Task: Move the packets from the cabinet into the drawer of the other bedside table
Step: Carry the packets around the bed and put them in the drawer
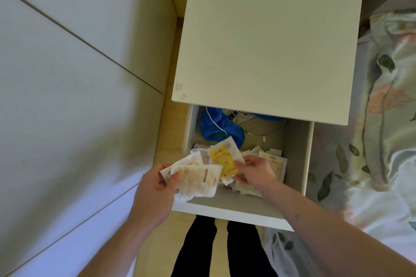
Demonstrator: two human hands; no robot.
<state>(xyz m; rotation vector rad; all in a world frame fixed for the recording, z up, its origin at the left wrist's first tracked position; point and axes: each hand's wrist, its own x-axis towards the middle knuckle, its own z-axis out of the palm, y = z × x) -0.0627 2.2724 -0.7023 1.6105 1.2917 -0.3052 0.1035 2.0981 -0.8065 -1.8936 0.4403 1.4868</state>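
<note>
The white bedside table (267,36) stands below me with its drawer (234,209) pulled out. My left hand (155,191) grips a fanned stack of pale packets (198,182) over the drawer's front left corner. My right hand (254,175) pinches a yellow patterned packet (224,162) just above the drawer. More packets (273,164) lie loose on the drawer floor, partly hidden under my hands.
A crumpled blue cloth (213,128) and white cables (265,135) fill the drawer's back. White wardrobe doors (67,74) close in on the left. A bed with flowered bedding (387,119) lies right. My dark trouser legs (220,252) stand on the wood floor below the drawer front.
</note>
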